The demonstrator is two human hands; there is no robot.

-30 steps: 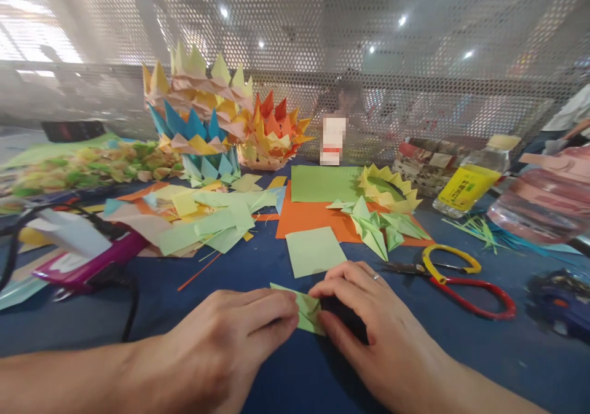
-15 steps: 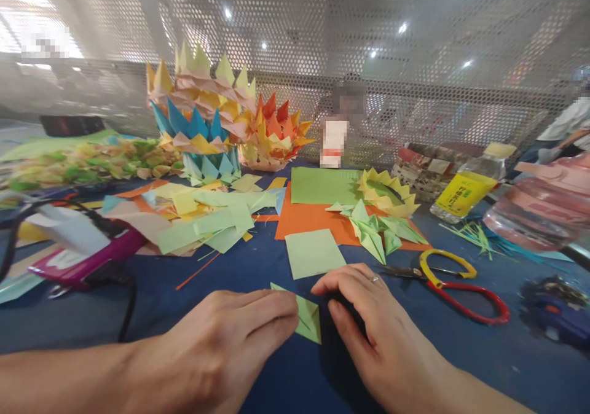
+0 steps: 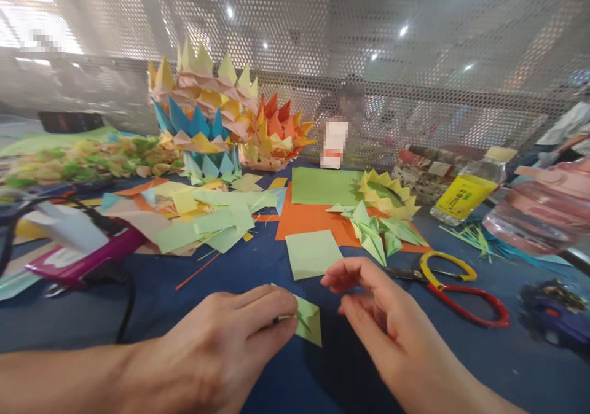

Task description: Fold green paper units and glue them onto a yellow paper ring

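My left hand [image 3: 244, 334] pinches a small folded piece of light green paper [image 3: 308, 320] at its left side; part of the paper is hidden under the fingers. Creases run across the side that shows. To the right of it, my right hand [image 3: 382, 322] is raised a little off the table, thumb and fingers apart, with nothing in it. A square stack of pale green paper [image 3: 313, 254] lies just beyond both hands. Folded green paper pieces [image 3: 369, 226] rest on an orange sheet [image 3: 304, 220] farther back.
Scissors [image 3: 442, 279] with yellow and red handles lie right of my right hand. Paper scraps [image 3: 216, 217] and a purple glue gun [image 3: 92, 251] with a black cord are at left. Folded paper crowns [image 3: 203, 119] stand behind. A yellow-labelled bottle [image 3: 461, 196] is at right.
My right hand has lifted and moved slightly right, away from the folded green paper, its fingers spreading. My left hand stays on the paper nearly unmoved.
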